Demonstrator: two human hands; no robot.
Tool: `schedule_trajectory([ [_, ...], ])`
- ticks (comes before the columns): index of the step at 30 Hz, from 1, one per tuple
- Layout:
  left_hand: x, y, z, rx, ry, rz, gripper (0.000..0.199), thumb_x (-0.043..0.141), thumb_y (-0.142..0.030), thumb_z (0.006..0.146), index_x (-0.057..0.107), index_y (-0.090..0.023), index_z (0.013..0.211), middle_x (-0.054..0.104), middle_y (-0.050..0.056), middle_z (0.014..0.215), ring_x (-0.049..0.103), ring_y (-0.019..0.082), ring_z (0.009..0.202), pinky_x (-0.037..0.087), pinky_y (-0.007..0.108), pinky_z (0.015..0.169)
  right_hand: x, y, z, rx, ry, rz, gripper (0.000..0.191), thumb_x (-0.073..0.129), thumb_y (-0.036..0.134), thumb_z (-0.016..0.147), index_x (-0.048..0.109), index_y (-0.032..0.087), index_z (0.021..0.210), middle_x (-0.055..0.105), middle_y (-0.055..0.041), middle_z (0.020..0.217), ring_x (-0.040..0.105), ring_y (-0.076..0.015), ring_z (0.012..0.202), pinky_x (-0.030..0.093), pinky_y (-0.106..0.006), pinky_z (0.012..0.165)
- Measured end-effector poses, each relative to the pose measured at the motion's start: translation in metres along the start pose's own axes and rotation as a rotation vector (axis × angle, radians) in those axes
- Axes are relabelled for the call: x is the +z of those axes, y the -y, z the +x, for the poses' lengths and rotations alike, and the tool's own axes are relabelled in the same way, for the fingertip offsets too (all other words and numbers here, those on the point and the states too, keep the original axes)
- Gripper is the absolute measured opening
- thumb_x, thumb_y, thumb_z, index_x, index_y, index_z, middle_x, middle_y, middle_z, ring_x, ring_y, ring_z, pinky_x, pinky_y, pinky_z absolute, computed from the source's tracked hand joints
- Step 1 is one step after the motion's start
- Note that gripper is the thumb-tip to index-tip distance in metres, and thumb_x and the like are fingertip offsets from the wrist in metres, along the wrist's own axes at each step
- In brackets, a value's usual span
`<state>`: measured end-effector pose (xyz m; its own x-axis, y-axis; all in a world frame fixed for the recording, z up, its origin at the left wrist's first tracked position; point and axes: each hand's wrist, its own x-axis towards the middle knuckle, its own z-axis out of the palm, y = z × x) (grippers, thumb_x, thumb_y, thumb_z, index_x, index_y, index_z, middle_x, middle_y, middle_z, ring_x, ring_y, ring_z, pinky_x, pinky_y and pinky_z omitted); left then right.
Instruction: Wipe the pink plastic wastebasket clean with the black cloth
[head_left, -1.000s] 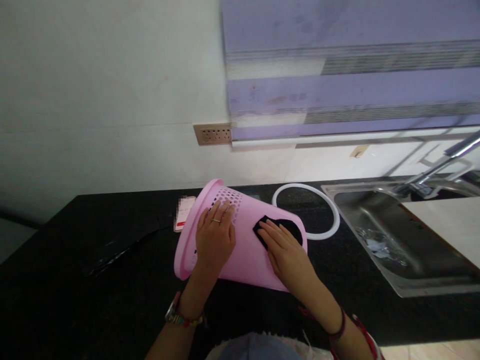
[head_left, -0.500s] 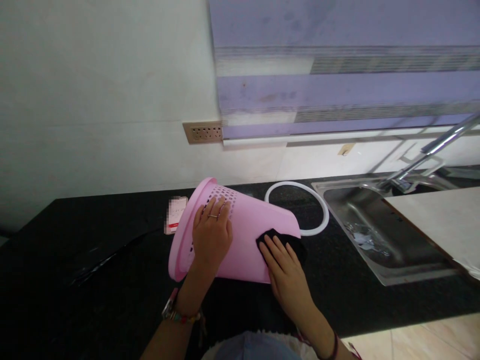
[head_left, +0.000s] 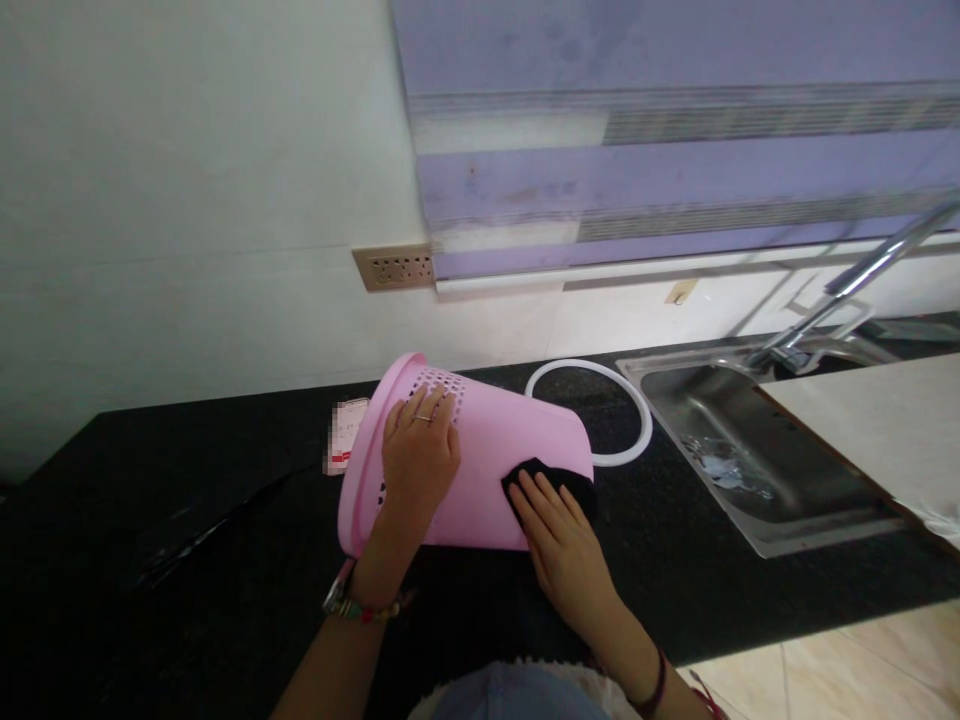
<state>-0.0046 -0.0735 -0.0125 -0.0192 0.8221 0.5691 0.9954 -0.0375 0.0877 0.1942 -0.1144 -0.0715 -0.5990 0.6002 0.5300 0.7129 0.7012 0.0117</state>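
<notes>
Resting on the perforated band near the rim of a pink plastic basket [head_left: 484, 480], the left hand [head_left: 418, 455] is open, its fingers slightly spread and gently bent over the holes, with 1 ring showing. The hand lies on top of the wall and is not wrapped around it. The right hand [head_left: 562, 545] is open too, fingers extended and fairly close together, laid flat over a piece of black cloth [head_left: 581, 487] against the basket's smooth side near its narrower end; whether the thumb pinches the cloth, I cannot tell.

The basket lies on its side on a black speckled stone countertop [head_left: 675, 570], wide rim to the left, narrower end to the right. Just beyond that narrower end, a white ring [head_left: 574, 363] lies flat, partly hidden by the basket. Beside the rim is a phone [head_left: 347, 430] with a lit screen, part of it pixelated, and farther left a thin, glossy black item [head_left: 195, 545], too dark to identify.

To the right are a stainless steel sink [head_left: 825, 500] with clear, crumpled material inside, a chrome faucet [head_left: 862, 275], and a pale flat board [head_left: 885, 420] covering part of the basin. On the wall behind are a beige socket panel [head_left: 394, 267] and a purple striped blind [head_left: 510, 185].
</notes>
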Motion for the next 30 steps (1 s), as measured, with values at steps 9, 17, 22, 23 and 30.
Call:
schedule_trajectory([
  [9,0.001,-0.006,0.003,-0.003,0.007,0.022,0.034,0.038,-0.016,0.084,0.060,-0.013,0.110,0.062,0.011,0.118,0.052,0.027,0.114,0.036,0.046,0.097,0.003,-0.008,0.032,0.102,0.001,0.060,0.045,0.034,0.010,0.088,0.047,0.012,0.131,0.052,-0.0109,0.132,0.040,-0.0219,0.128,0.034,-0.040,0.102],
  [17,0.001,0.002,0.014,0.064,0.039,0.016,0.033,0.039,-0.016,0.083,0.060,-0.015,0.108,0.062,0.010,0.117,0.053,0.026,0.111,0.038,0.044,0.093,0.002,-0.009,0.000,0.009,-0.005,-0.025,0.044,0.035,0.009,0.087,0.050,0.013,0.128,0.055,-0.0085,0.128,0.045,-0.0205,0.123,0.038,-0.036,0.099],
  [22,0.005,0.000,0.019,0.059,0.029,0.037,0.031,0.039,-0.016,0.083,0.060,-0.013,0.106,0.062,0.013,0.117,0.053,0.028,0.110,0.039,0.046,0.092,0.008,-0.005,0.037,0.127,-0.020,0.028,0.043,0.035,0.013,0.089,0.048,0.011,0.130,0.052,-0.0111,0.131,0.043,-0.0233,0.126,0.037,-0.041,0.101],
  [23,0.005,0.001,0.019,0.060,0.029,0.039,0.031,0.039,-0.016,0.083,0.061,-0.012,0.106,0.062,0.013,0.116,0.053,0.028,0.110,0.039,0.046,0.091,0.009,0.000,0.043,0.096,-0.015,0.056,0.043,0.035,0.014,0.089,0.048,0.012,0.130,0.052,-0.0098,0.132,0.042,-0.0227,0.126,0.037,-0.040,0.101],
  [30,0.007,0.008,0.019,0.084,0.025,0.038,0.032,0.038,-0.016,0.083,0.060,-0.013,0.106,0.062,0.013,0.117,0.053,0.027,0.110,0.038,0.045,0.092,0.009,-0.004,0.018,0.011,0.032,0.103,0.049,0.036,0.010,0.086,0.043,0.015,0.134,0.052,-0.0095,0.132,0.040,-0.0187,0.128,0.037,-0.037,0.102],
])
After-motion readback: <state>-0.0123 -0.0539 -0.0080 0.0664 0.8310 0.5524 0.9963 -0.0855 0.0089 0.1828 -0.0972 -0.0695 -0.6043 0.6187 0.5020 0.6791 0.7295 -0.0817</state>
